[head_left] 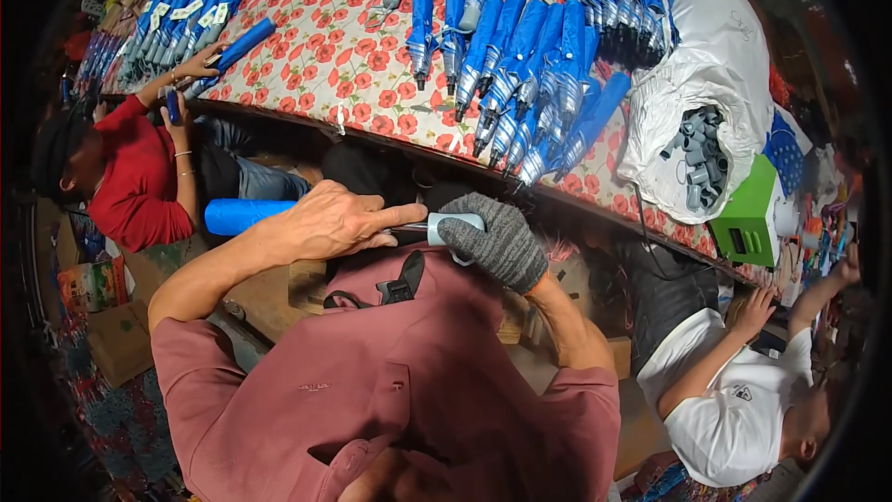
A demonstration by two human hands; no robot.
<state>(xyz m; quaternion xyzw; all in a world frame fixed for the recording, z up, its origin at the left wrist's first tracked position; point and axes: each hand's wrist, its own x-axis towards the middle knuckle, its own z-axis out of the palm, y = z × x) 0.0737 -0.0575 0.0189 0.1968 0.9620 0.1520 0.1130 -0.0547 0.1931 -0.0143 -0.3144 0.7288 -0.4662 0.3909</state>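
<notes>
The left hand [336,220], bare, and the right hand [502,244], in a dark grey knitted glove, are both closed on one blue folded umbrella [245,217], which lies crosswise in front of the person's body. The right hand wraps around its pale grey handle [435,230], thumb over the near side; the left fingers pinch along the shaft just beside it, index finger stretched toward the handle. The covered blue end sticks out to the left of the grip, past the wrist. Just below the grip is the person's maroon shirt [372,381], with a black buckle strap [400,286] close under the hands. Beyond the grip stands a table covered in a red-flowered cloth [372,56]. On it, beyond and to the right of the grip, lie blue umbrellas [511,46], many with dark tips toward the hands. Farther right, an open white sack [641,144] holds loose grey handles [695,163], near a green box [748,214]. A co-worker in white [734,390] sits well right of the grip; left and beyond, a co-worker in red [144,177] holds another blue umbrella [243,45] near a tagged row [190,5].
</notes>
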